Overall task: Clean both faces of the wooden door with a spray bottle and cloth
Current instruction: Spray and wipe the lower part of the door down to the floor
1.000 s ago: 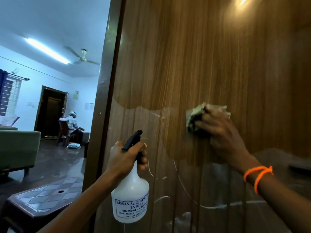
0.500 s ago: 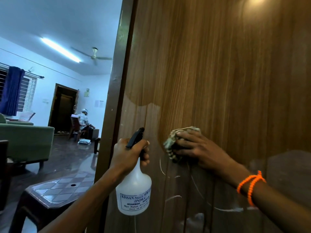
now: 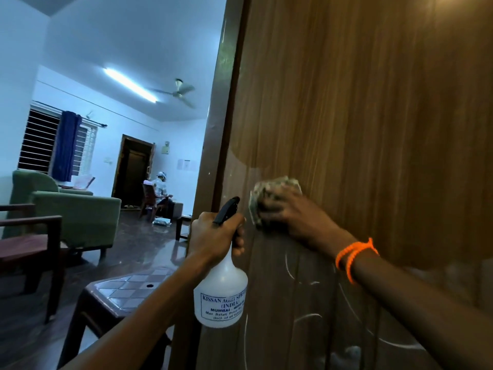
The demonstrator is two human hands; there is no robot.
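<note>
A: status on hands?
B: R hand (image 3: 294,218) presses cloth (image 3: 269,194) flat vs door (image 3: 373,129), fingers over it, near the door's left edge. Orange band (image 3: 353,256) on R wrist.
A: L?
B: L hand (image 3: 213,236) wrapped round bottle (image 3: 222,295) neck, black trigger (image 3: 226,209) sticking up above the fist. Bottle hangs upright below the grip, just left of the cloth, label facing cam.
A: door surface?
B: White streaks below the cloth hand, wet-looking patch edge above it.
A: bkgd?
B: Stool (image 3: 125,289) under L forearm, green sofa (image 3: 69,209) far left, seated person (image 3: 160,190) far back.
</note>
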